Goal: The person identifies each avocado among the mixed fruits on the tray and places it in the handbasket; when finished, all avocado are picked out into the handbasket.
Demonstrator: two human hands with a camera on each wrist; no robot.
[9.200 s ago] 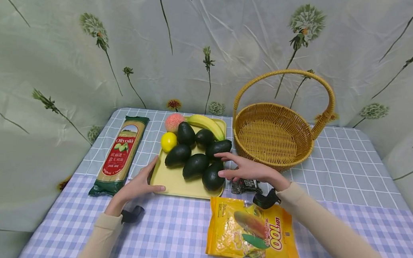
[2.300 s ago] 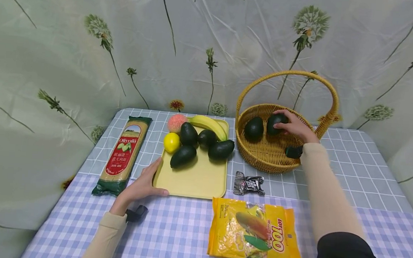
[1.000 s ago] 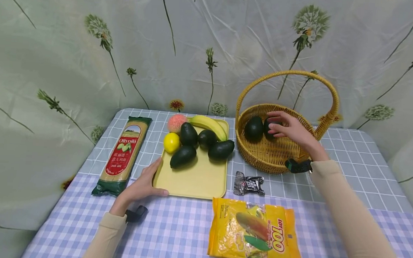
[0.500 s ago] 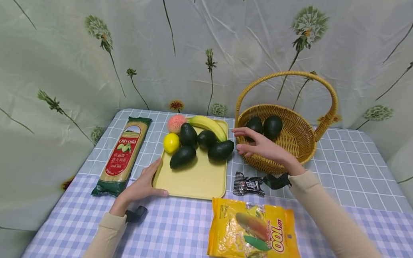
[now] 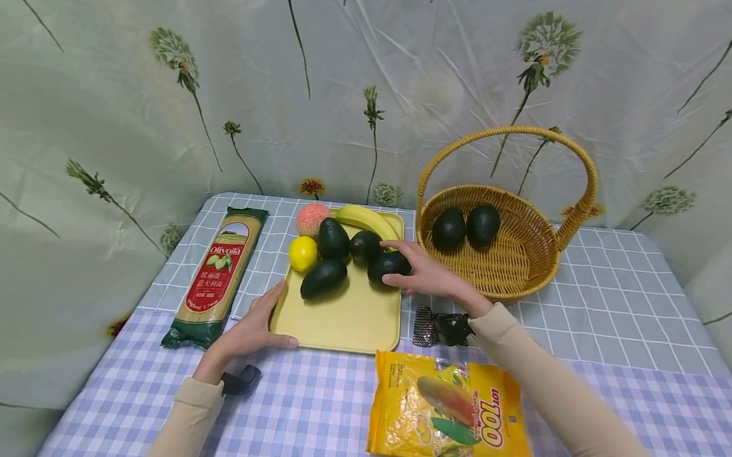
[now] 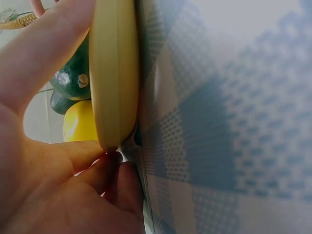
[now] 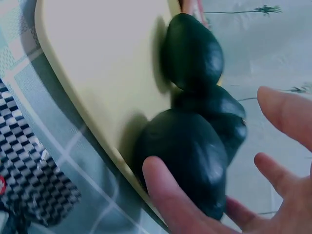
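My left hand (image 5: 255, 328) holds the front left corner of the yellow tray (image 5: 333, 329), thumb at the front edge and fingers at the left side. In the left wrist view, fingertips (image 6: 112, 161) bend against the tray's rim. My right hand (image 5: 429, 272) is spread around the rightmost avocado (image 5: 385, 267) on the tray. In the right wrist view the thumb (image 7: 158, 175) overlaps this avocado while the other fingers stand apart; whether it touches is unclear. Several dark avocados (image 5: 324, 279) lie on the tray, beside a banana (image 5: 366, 219), a lemon (image 5: 303, 254) and a pink round fruit (image 5: 313, 219).
A wicker basket (image 5: 503, 266) with a tall handle, holding two avocados (image 5: 484, 225), stands behind the right forearm. A spaghetti pack (image 5: 217, 275) lies left of the tray. A yellow candy bag (image 5: 455, 415) lies in front. A small black-patterned packet (image 5: 423, 326) is partly hidden under the right wrist.
Two avocados from the tray's front right are now in the basket. My right hand has let go of the second there and moved left to the tray. The left hand keeps its place.
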